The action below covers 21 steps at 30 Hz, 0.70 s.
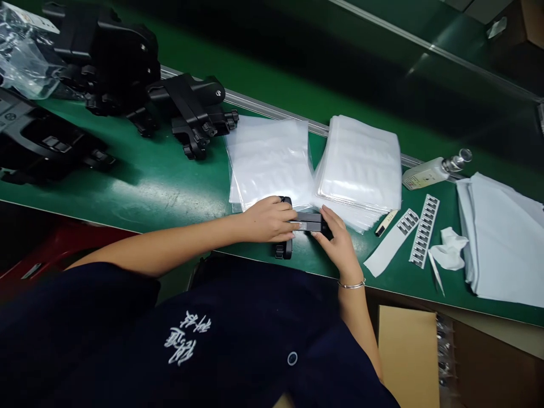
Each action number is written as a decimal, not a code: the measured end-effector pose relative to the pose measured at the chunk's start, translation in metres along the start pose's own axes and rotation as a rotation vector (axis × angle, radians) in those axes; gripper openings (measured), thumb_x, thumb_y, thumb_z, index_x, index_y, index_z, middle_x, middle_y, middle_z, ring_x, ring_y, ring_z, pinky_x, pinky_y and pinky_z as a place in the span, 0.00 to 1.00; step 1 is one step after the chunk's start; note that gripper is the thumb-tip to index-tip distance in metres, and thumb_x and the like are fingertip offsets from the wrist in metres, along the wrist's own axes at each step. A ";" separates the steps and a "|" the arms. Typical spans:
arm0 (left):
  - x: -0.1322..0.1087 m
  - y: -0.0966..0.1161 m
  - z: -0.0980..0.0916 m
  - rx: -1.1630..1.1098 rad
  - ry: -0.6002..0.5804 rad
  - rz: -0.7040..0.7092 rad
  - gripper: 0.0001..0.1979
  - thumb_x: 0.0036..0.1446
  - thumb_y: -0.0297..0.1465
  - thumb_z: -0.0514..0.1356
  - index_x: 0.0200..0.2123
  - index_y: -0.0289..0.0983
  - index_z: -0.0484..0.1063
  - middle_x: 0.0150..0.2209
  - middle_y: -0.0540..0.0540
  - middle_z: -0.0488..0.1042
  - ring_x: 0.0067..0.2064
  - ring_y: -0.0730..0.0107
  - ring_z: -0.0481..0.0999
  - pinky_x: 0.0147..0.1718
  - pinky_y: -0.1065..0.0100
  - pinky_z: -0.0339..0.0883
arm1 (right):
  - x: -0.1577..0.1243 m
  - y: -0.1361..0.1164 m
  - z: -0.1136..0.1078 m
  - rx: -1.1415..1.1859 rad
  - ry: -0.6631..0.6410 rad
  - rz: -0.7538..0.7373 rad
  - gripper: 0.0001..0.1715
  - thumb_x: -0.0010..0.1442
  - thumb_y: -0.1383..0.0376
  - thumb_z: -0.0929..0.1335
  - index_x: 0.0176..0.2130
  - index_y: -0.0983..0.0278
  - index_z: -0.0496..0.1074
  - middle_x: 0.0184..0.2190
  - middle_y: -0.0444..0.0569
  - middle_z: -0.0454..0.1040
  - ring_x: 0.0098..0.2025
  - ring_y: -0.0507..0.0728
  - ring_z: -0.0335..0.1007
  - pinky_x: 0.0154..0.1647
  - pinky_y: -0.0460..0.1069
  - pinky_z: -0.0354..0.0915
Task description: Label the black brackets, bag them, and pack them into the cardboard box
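While the head view looks down over a green counter [157, 195], the left hand [270, 220] and right hand [339, 242] meet on a grey-and-black device [313, 217] near the counter's front edge. The device lies in front of a loose pile of clear plastic bags [272, 161], black parts showing above and below the left hand. The left hand's fingers are curled over it, one fingertip on a small pale patch on its grey part. The right hand's thumb and fingers close on its other end from two sides; a bracelet [352, 285] circles that wrist.

Just right of the bags stands a thicker bag stack [361, 161], and beyond it a bottle [427, 174] with a shiny top. Nearer the front lie a long printed label strip [424, 231], a mostly white strip [391, 242] with a few printed labels at one end, a crumpled white piece [449, 249] and some folded pale sheets [505, 238]. On the left, several black devices [114, 56] are grouped, with clear plastic wrapping [28, 65] in the corner. A cardboard piece [408, 351] shows below the counter.
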<state>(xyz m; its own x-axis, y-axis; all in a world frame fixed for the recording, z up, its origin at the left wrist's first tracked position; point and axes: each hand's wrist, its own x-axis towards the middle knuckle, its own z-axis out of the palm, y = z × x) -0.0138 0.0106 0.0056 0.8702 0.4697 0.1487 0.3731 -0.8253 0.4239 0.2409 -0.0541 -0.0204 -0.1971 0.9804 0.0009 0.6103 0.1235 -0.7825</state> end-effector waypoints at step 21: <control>-0.055 -0.014 0.002 0.040 0.273 -0.582 0.19 0.66 0.36 0.47 0.51 0.37 0.72 0.55 0.39 0.75 0.58 0.58 0.72 0.57 0.54 0.67 | 0.004 -0.003 0.004 -0.250 -0.075 -0.335 0.26 0.67 0.54 0.65 0.63 0.51 0.65 0.52 0.56 0.70 0.54 0.66 0.66 0.57 0.66 0.63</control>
<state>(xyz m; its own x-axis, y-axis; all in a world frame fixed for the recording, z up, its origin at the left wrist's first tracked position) -0.0668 -0.0044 -0.0100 0.4099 0.9030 0.1290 0.7761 -0.4196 0.4707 0.2351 -0.0509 -0.0205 -0.4660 0.8670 0.1766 0.6688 0.4758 -0.5712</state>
